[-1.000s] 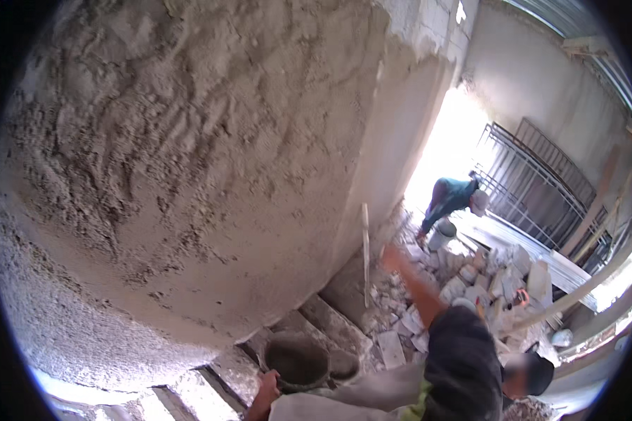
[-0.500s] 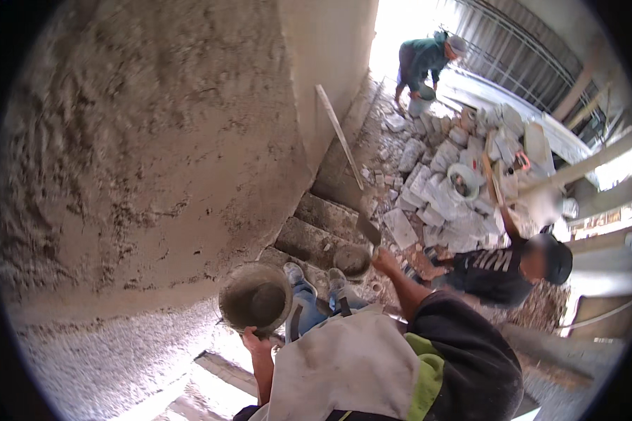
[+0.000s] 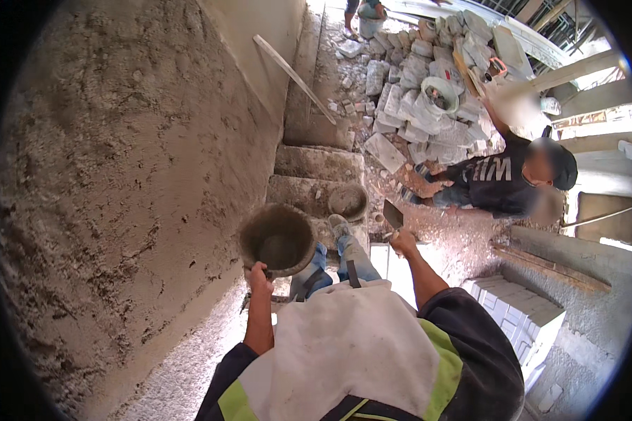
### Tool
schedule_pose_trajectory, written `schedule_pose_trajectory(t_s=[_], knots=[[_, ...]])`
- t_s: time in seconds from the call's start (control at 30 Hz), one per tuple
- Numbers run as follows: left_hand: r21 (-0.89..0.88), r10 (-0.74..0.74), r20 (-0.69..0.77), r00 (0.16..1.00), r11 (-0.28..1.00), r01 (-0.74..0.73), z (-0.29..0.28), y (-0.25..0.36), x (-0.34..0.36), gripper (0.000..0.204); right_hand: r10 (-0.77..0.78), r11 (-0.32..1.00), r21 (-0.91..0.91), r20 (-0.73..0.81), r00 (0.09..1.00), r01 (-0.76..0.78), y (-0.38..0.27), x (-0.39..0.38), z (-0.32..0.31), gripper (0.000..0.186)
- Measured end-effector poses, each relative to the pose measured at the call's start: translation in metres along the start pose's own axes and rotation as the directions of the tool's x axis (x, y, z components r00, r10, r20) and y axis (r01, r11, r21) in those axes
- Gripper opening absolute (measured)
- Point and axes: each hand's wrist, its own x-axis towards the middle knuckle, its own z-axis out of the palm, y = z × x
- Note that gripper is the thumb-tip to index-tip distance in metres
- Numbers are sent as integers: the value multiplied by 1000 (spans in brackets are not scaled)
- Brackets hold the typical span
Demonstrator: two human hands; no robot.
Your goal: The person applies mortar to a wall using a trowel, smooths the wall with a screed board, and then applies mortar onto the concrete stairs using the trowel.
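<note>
My left hand [image 3: 259,275] grips the near rim of a grey, mortar-stained bucket [image 3: 300,242], which is tilted so that its inside shows. A little grey material seems to lie at its bottom. Out to the right, my right hand [image 3: 402,242] is closed around the handle of a trowel [image 3: 392,214], its flat blade pointing up and away from me. Ahead of my feet, a round, mortar-crusted basin [image 3: 348,201] sits on a step. Along my left side rises a wall [image 3: 140,175] with rough, wet-looking plaster.
Concrete steps [image 3: 316,163] lead down ahead to a pile of blocks [image 3: 400,105] with a pale bucket [image 3: 439,95]. A plank [image 3: 295,78] leans by the wall. A co-worker [image 3: 502,175] in a dark shirt stands at right; another's legs [image 3: 351,17] show far off. Stacked white boxes [image 3: 516,316] stand at right.
My view has swung to the right and down, bringing the white boxes into sight. The bucket and the trowel stay in my hands. The far co-worker is now mostly out of view.
</note>
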Motion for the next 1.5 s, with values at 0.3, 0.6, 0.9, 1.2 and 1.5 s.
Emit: schedule_pose_trajectory(t_s=[0.3,0.6,0.9,1.2,1.5], knots=[[255,206,235,950,930,-265,67,53,-27,42,29,993,-113,-17,999,-31,-57,-2,43,35],[272,224,316,922,910,-314,74,65,-6,53,47,999,-14,-28,999,-47,-23,-56,119,40],[353,135,216,967,913,-206,100,30,18,62,250,823,520,28,968,-228,53,-38,104,34],[456,79,401,913,847,-274,180,-24,-51,67,227,720,694,-207,952,-21,119,-60,54,36],[705,36,451,892,598,-381,243,-99,-92,60,602,281,923,43,798,-262,174,-156,100,28]])
